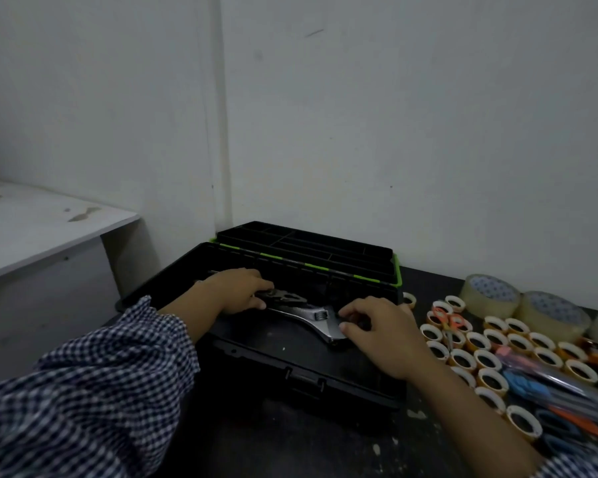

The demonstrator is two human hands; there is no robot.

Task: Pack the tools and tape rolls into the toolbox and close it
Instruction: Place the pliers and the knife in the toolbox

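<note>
Head view, toolbox (301, 377): a black case with green trim is seen open on the dark table (290, 453), its long side running left to right and its front latch turned toward the person.
Lid (308, 248): thrown back toward the wall, with its divided compartments facing upward.
Adjustable wrench (313, 317): laid inside the toolbox's main well, on the floor. The long axis is set on a diagonal from far left to near right. The head and thumbwheel are pointed right and toward the person, and the handle passes under the left hand.
Dark tool (285, 298): lying just behind the wrench and roughly along it; its kind cannot be told.
Left hand (235, 291): reached into the box from a checked sleeve (101, 391); the dark tool is pinched between the thumb and curled fingers.
Right hand (384, 339): placed at the right end of the well; the wrench's head is pinched between bent fingertips and thumb.
Small tape rolls (484, 343): many are stood on end in rows on the table, right of the toolbox and outside it.
Large clear tape rolls (491, 293): set behind the small ones, near the wall.
Scissors (449, 322): orange-handled, laid across the small rolls.
Packaged tools (532, 384): coloured handles in clear wrapping are seen at the right edge, their long axes running from far left to near right.
White shelf (32, 232): seen left of the table, against the wall.
</note>
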